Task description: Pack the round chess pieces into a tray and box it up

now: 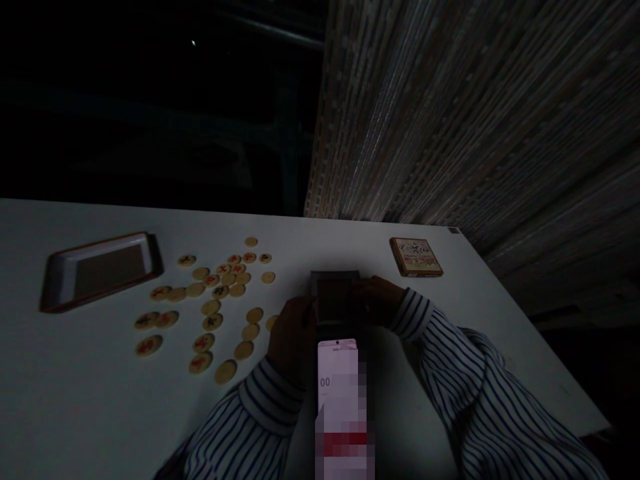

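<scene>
A small dark box (334, 297) stands on the white table (75, 393) in front of me. My left hand (293, 337) grips its left side and my right hand (376, 300) grips its right side, fingers curled against it. Both arms wear striped sleeves. To the left lie several round wooden game pieces (215, 300) with red or black marks, scattered flat on the table. A lit phone screen (340, 400) stands close to me, between my forearms. The scene is dim.
A dark shallow tray (100, 270) with a pale rim lies at the far left. A small orange printed box (416, 257) sits at the back right. A woven blind or wall rises behind the table; the table's right edge falls off near my right elbow.
</scene>
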`<action>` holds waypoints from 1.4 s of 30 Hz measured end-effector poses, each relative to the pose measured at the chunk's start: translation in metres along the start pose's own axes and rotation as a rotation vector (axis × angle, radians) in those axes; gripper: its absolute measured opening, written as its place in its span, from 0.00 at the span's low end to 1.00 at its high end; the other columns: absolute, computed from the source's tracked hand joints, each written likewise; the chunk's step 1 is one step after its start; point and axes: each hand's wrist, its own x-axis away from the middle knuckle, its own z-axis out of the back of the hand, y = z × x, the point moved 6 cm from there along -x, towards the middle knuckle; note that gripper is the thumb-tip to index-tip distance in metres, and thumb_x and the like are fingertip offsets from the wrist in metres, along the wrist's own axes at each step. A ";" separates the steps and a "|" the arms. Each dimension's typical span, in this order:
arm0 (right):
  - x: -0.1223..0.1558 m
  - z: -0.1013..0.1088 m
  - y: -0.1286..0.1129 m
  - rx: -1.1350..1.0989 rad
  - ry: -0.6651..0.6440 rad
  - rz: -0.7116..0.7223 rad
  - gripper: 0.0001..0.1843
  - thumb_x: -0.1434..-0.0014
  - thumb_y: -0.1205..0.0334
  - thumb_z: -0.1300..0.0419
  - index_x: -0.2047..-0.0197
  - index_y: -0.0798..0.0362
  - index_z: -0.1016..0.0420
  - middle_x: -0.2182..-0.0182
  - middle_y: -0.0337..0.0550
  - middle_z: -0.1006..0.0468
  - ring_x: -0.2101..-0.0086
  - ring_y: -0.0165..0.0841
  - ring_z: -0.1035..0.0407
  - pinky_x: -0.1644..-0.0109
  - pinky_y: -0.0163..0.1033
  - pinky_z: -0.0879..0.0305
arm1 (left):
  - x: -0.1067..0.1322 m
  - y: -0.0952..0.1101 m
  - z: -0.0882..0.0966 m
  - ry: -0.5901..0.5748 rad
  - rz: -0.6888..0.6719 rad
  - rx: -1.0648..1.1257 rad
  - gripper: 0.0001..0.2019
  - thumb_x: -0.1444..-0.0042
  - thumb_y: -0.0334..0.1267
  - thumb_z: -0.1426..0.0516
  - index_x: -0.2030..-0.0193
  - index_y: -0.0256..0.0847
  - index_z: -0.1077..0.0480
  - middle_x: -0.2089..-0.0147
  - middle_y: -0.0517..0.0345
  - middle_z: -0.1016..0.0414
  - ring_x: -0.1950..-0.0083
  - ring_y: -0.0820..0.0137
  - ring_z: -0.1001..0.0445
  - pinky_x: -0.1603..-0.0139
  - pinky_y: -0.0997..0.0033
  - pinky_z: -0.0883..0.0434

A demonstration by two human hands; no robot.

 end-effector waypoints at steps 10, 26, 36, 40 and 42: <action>-0.002 -0.008 0.006 -0.085 0.031 0.068 0.08 0.46 0.59 0.42 0.66 0.52 0.24 0.65 0.43 0.25 0.64 0.30 0.33 0.62 0.36 0.40 | 0.000 -0.001 -0.001 -0.034 0.003 -0.020 0.14 0.47 0.34 0.52 0.56 0.37 0.30 0.58 0.51 0.27 0.57 0.66 0.28 0.55 0.65 0.30; -0.006 -0.016 0.011 -0.098 0.023 0.090 0.11 0.44 0.55 0.45 0.64 0.50 0.24 0.64 0.43 0.25 0.63 0.31 0.33 0.60 0.37 0.40 | 0.000 0.002 0.002 0.000 -0.013 -0.007 0.14 0.47 0.34 0.52 0.58 0.39 0.30 0.58 0.52 0.27 0.57 0.66 0.28 0.56 0.65 0.30; -0.004 -0.006 0.009 -0.112 0.032 0.046 0.08 0.47 0.59 0.41 0.65 0.51 0.24 0.65 0.42 0.25 0.65 0.30 0.32 0.62 0.35 0.40 | -0.001 0.003 0.002 -0.027 -0.015 -0.039 0.14 0.47 0.34 0.52 0.57 0.37 0.30 0.59 0.51 0.27 0.57 0.66 0.28 0.55 0.65 0.31; -0.007 -0.008 0.011 -0.064 0.000 0.016 0.08 0.47 0.60 0.41 0.65 0.52 0.24 0.65 0.43 0.24 0.64 0.31 0.32 0.62 0.35 0.40 | -0.001 0.004 0.002 -0.035 -0.005 -0.047 0.14 0.47 0.34 0.52 0.57 0.38 0.30 0.59 0.52 0.27 0.57 0.66 0.28 0.55 0.66 0.30; -0.008 -0.009 0.010 -0.048 -0.007 0.020 0.08 0.47 0.59 0.41 0.64 0.51 0.24 0.63 0.43 0.25 0.63 0.31 0.32 0.61 0.35 0.40 | -0.001 0.005 0.002 -0.044 -0.006 -0.050 0.14 0.48 0.34 0.52 0.57 0.38 0.30 0.58 0.52 0.27 0.57 0.66 0.28 0.55 0.66 0.30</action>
